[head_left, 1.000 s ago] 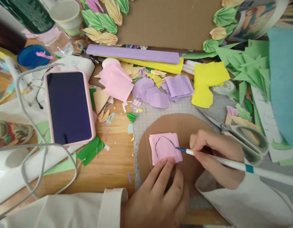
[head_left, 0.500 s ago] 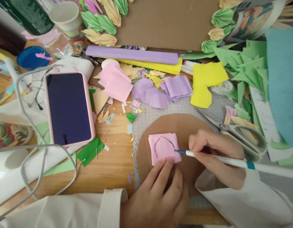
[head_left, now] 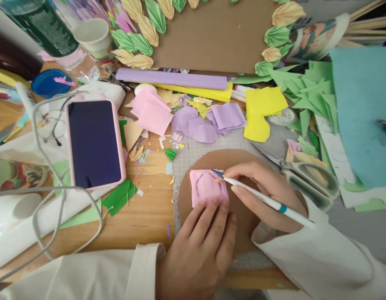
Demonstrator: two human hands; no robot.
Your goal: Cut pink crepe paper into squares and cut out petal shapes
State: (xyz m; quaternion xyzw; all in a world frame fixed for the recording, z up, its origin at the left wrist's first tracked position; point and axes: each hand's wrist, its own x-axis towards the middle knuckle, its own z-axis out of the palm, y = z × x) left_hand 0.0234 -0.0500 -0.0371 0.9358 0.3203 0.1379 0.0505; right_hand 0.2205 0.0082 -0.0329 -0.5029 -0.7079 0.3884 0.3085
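Observation:
A small stack of pink crepe paper squares (head_left: 209,187) rests on a round piece of brown cardboard (head_left: 232,158), with a dark blue curved outline drawn on its top sheet. My left hand (head_left: 197,246) lies flat, its spread fingertips pressing the near edge of the stack. In my right hand (head_left: 268,187), thumb and fingers pinch a white felt-tip pen (head_left: 236,182) with a teal band. The pen's blue tip is over the upper right of the outline, touching or nearly touching the paper. Part of the outline's lower end is hidden by my left fingers.
Scissors (head_left: 305,179) lie right of the cardboard on a grey cutting mat (head_left: 186,156). Purple pieces (head_left: 202,129), yellow paper (head_left: 261,108) and a pink stack (head_left: 155,112) lie beyond. A phone (head_left: 94,143) and looping cable (head_left: 60,208) occupy the left. A leaf-trimmed cardboard (head_left: 208,37) stands behind.
The pen tip has moved from the right side of the outline up to its upper right. The outline's right side now reaches lower. My camera view has shifted slightly.

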